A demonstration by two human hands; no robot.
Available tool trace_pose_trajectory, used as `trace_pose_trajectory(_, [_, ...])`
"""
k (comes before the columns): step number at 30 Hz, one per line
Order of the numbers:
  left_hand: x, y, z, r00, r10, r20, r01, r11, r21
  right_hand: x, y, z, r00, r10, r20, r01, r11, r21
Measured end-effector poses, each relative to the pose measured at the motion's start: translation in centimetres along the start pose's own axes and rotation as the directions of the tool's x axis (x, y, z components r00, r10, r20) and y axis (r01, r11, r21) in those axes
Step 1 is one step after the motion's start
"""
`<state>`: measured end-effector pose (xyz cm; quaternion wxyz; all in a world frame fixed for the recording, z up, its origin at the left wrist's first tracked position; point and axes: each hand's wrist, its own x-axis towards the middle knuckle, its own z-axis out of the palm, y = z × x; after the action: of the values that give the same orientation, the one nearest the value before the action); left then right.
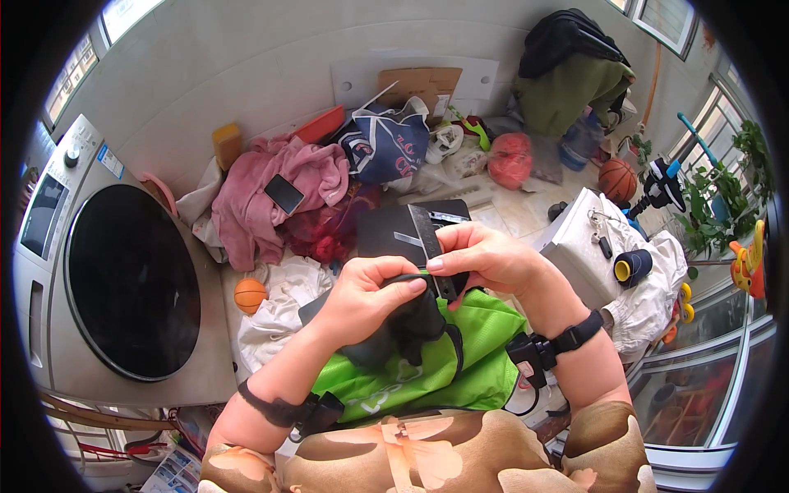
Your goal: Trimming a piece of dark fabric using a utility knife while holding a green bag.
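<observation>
My left hand [370,299] pinches a piece of black fabric [419,320] between thumb and fingers. The fabric hangs in folds below it. My right hand [481,262] grips a dark ruler [423,229], which stands roughly upright against the fabric's edge. Both thumbs are close together at this edge; whether the right fingers also hold the cloth is hidden. Under the hands a bright green bag [487,326] with white lettering lies across my lap. Just beyond them is a dark flat surface [382,228], with metallic pieces [449,217] on it.
A washing machine [132,283] stands at left. A phone [284,195] lies on pink cloth [246,209]. To the right, a white box [576,246] carries keys [601,237] and a dark thread spool [632,268]. A small orange ball [250,296] rests by white cloth [277,308].
</observation>
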<state>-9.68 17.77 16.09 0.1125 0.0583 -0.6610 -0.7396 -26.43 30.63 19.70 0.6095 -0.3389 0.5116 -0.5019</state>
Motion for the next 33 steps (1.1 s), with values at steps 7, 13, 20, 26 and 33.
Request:
trace_pose_trajectory(7, [0.2, -0.7, 0.5, 0.983, 0.182, -0.009, -0.177, 0.963, 0.201, -0.4, 0.4, -0.3, 1.000, 0.009, 0.001, -0.009, 1.000, -0.018])
trace_pose_trajectory(13, [0.0, -0.4, 0.9, 0.999, 0.053, -0.002, -0.052, 0.987, 0.155, -0.2, 0.7, -0.6, 1.000, 0.009, -0.001, -0.009, 0.994, -0.105])
trace_pose_trajectory(20, [0.2, -1.1, 1.0, 0.986, 0.165, -0.025, -0.153, 0.951, 0.267, -0.3, 0.5, -0.3, 1.000, 0.019, -0.012, -0.021, 0.987, -0.157])
trace_pose_trajectory(26, [0.1, -1.1, 1.0, 0.955, 0.296, -0.022, -0.257, 0.859, 0.443, 0.2, 0.7, -0.4, 0.997, 0.029, -0.068, -0.043, 0.976, -0.213])
trace_pose_trajectory(33, [0.3, -1.9, 1.1, 0.819, 0.568, 0.076, -0.453, 0.561, 0.693, 0.4, 0.1, 0.8, 0.985, -0.018, -0.172, -0.047, 0.929, -0.367])
